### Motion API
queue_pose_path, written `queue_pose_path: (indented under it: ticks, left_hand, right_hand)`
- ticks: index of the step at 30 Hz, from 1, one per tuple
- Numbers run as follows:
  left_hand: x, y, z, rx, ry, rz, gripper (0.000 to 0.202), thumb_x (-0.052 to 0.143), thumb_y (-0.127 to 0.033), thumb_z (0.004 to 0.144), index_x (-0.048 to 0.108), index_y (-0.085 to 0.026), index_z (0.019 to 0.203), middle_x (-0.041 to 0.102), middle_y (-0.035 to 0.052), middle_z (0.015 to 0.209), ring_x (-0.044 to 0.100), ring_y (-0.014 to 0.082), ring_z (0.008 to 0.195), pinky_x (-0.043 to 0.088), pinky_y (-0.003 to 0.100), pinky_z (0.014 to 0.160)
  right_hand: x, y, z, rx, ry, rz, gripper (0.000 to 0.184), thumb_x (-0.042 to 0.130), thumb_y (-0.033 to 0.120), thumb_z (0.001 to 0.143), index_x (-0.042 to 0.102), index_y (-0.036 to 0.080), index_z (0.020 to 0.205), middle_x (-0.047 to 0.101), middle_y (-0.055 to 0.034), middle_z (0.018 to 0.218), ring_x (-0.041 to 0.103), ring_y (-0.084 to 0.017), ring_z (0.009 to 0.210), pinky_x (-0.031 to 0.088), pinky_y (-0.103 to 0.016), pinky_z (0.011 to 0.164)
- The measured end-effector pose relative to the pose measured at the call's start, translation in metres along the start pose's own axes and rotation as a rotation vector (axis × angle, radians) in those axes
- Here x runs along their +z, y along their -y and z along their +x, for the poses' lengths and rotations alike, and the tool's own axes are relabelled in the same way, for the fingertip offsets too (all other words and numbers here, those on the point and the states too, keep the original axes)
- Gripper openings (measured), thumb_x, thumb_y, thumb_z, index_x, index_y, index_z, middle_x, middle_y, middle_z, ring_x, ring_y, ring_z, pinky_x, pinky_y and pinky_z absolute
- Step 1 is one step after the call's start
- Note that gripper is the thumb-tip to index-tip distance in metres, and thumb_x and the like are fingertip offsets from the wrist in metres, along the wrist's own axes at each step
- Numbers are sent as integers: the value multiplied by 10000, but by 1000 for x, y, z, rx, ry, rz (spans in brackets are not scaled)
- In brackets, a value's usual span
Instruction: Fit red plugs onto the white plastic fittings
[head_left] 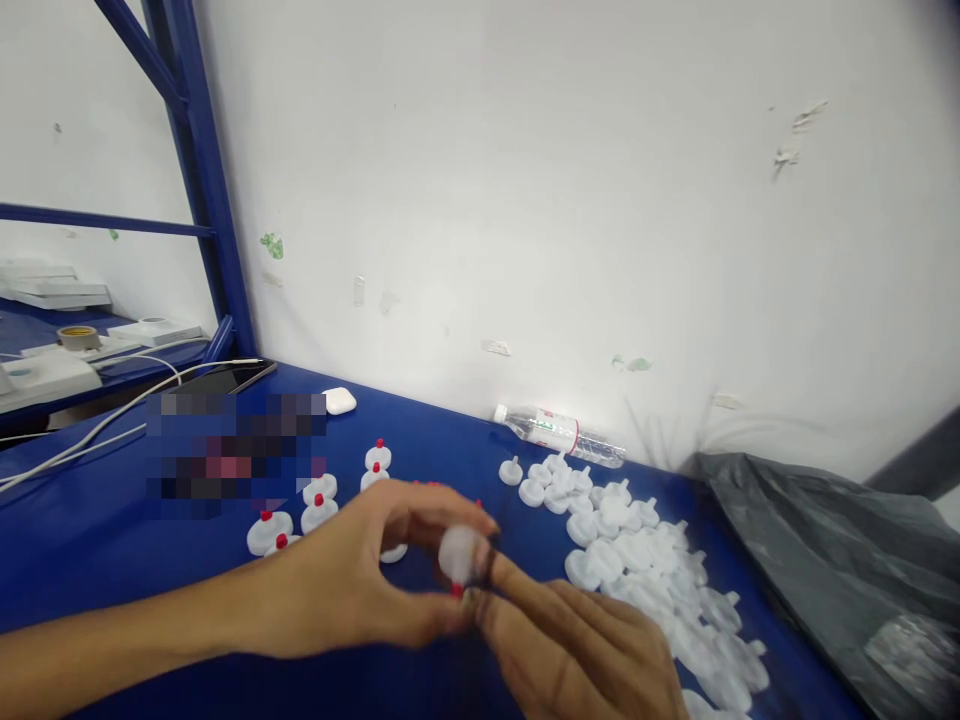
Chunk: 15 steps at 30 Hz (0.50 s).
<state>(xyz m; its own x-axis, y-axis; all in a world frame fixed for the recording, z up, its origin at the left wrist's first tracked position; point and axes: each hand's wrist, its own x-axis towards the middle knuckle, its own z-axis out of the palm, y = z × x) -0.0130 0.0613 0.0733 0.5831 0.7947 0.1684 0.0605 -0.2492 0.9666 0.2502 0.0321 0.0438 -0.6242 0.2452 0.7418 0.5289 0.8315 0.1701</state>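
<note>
My left hand (352, 580) and my right hand (577, 645) meet above the blue table (90, 540), both pinching one small white disc-shaped part (459, 553) with a red tip at its lower edge. The fingers are closed on it and blurred by motion. Behind my left hand stand several white parts with red caps (319, 495). To the right lies a pile of plain white parts (637, 545) without red caps, stretching toward the lower right.
A clear plastic water bottle (562, 433) lies by the white wall. A white earbud case (339, 401), a phone (225, 378) and white cables (97, 425) lie at the back left. A black plastic bag (832, 550) fills the right side. Blue shelving (202, 180) stands left.
</note>
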Motion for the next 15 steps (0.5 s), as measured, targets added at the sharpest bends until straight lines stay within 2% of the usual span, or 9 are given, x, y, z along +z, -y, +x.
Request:
queue_pose_path:
  ticks: [2, 4, 6, 9, 11, 13, 15]
  left_hand:
    - [-14, -1, 7, 36, -146, 163, 281, 851, -458, 976, 761, -310, 1197, 812, 31, 1182, 763, 198, 924, 605, 281, 727]
    - [-30, -2, 15, 112, -284, 403, 274, 751, -547, 1029, 786, -275, 1031, 759, 71, 1287, 755, 207, 934, 610, 314, 739]
    - [-45, 0, 22, 130, -353, 541, 335, 714, -578, 1034, 830, -273, 962, 717, 95, 1366, 746, 234, 963, 608, 347, 745]
    - [-61, 9, 27, 119, -410, 746, 396, 637, -615, 1053, 879, -306, 998, 737, 95, 1270, 724, 263, 928, 590, 383, 725]
    - [-66, 16, 29, 122, -419, 867, 402, 605, -601, 1061, 883, -312, 1022, 785, 79, 1134, 730, 285, 941, 603, 429, 816]
    - [-70, 23, 29, 115, -393, 910, 351, 623, -541, 1054, 880, -303, 1034, 835, 62, 1049, 747, 307, 999, 603, 455, 907]
    - [-72, 29, 29, 109, -375, 951, 320, 618, -479, 1057, 877, -293, 1033, 869, 54, 1020, 761, 309, 1015, 606, 442, 912]
  right_hand:
    - [2, -6, 1, 14, -48, -21, 477, 633, 108, 1021, 648, 285, 1464, 853, -43, 1329, 884, -173, 912, 736, -234, 744]
    - [4, -9, 4, 94, -64, -46, 441, 599, 103, 1023, 650, 287, 1420, 865, -26, 1300, 884, -183, 965, 749, -260, 765]
    - [7, -9, 7, 142, -24, -50, 388, 542, 118, 1045, 665, 280, 1375, 864, -37, 1292, 882, -190, 986, 745, -264, 714]
    - [12, -10, 8, 174, 61, -76, 359, 472, 134, 1061, 688, 253, 1320, 831, -92, 1339, 879, -197, 922, 711, -266, 567]
    - [16, -12, 6, 204, 82, -100, 333, 456, 141, 1066, 699, 248, 1267, 821, -108, 1329, 865, -194, 815, 677, -278, 474]
    - [20, -14, 3, 238, 82, -124, 306, 450, 158, 1078, 702, 247, 1228, 813, -116, 1322, 852, -203, 773, 681, -307, 465]
    - [21, -16, 1, 262, 81, -139, 287, 452, 177, 1086, 699, 249, 1213, 807, -120, 1323, 857, -220, 815, 713, -334, 519]
